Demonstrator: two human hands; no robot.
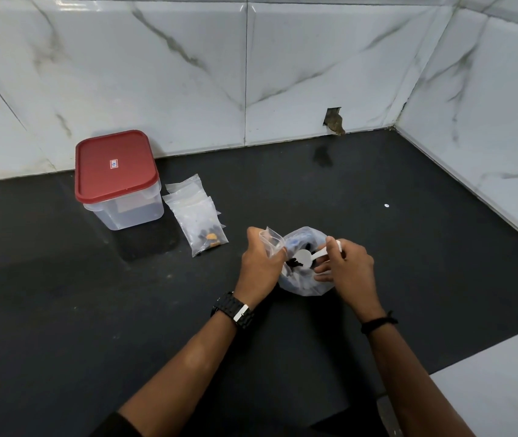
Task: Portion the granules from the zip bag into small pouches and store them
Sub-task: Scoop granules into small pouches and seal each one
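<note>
Zip bag (306, 279) of granules standing open on the dark desk (409, 247), between both hands.

A red-lidded container (117, 181) is sitting at far left by the wall, with filled pouches (197, 216) lying just beside it. The left hand (259, 264) is pinching an empty small pouch (272, 242) at the bag's rim, while the right hand (347, 268) is gripping a white spoon (306, 257), its bowl dipping into the bag's mouth.

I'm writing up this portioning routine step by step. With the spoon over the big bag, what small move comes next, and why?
Probably tip the white spoon into the small pouch that the left hand holds open beside the zip bag; the right hand has it lifted already.
</note>
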